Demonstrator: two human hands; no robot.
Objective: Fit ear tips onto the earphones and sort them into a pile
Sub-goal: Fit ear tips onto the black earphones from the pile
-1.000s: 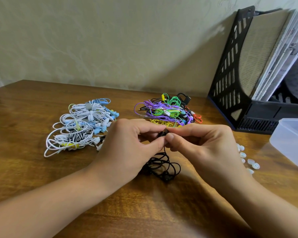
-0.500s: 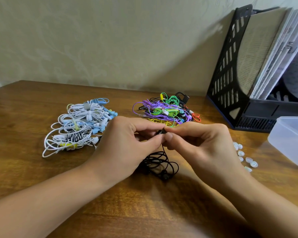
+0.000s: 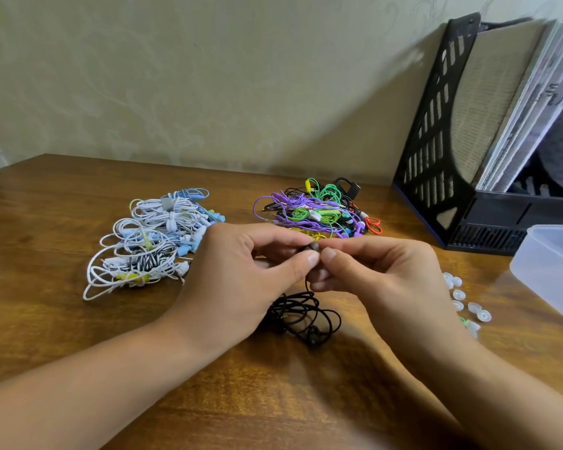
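Black earbud (image 3: pixel 312 247) unchanged between hands

You won't find anything here you can actually read. The only writing sits on the papers (image 3: pixel 530 102) standing in the black file holder (image 3: pixel 436 151) at the far right of your desk (image 3: pixel 62 319): dark marks run along the edge of one sheet, and fine rows of print cover the beige page beside it, but both are too blurred and small to make out a single letter or number.
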